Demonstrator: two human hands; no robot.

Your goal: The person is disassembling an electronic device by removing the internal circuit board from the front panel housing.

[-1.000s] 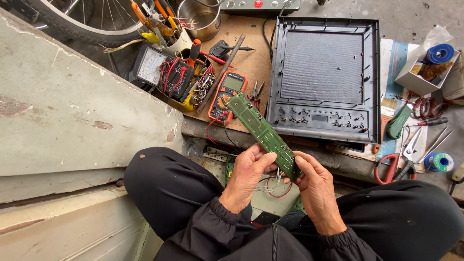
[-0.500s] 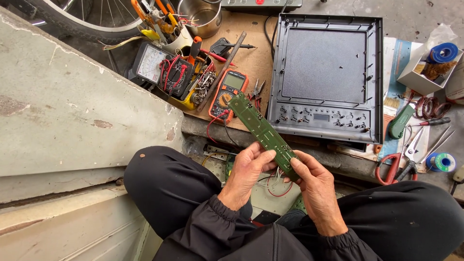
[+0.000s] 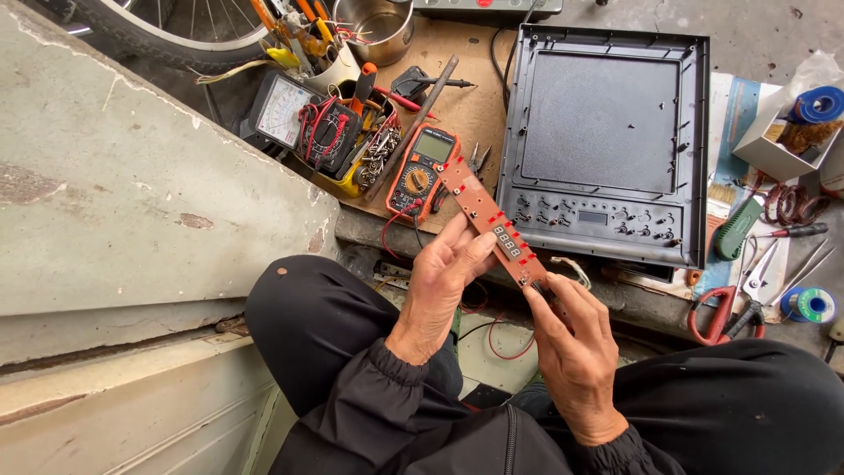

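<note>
While both hands pinch it above the lap, the board (image 3: 492, 222) runs slantwise, its long axis going from the right hand (image 3: 576, 352) up and away leftward toward the orange meter (image 3: 422, 171). The left hand (image 3: 440, 281) closes on its middle from the left edge; the right holds the near end, fingers shut on it. Its far end juts free, just beside the black casing (image 3: 607, 141)

Roadside repair workshop: multimeters (image 3: 420, 171), screwdriver tub (image 3: 308, 40), solder spool (image 3: 811, 304), bicycle wheel (image 3: 167, 35), concrete floor.
</note>
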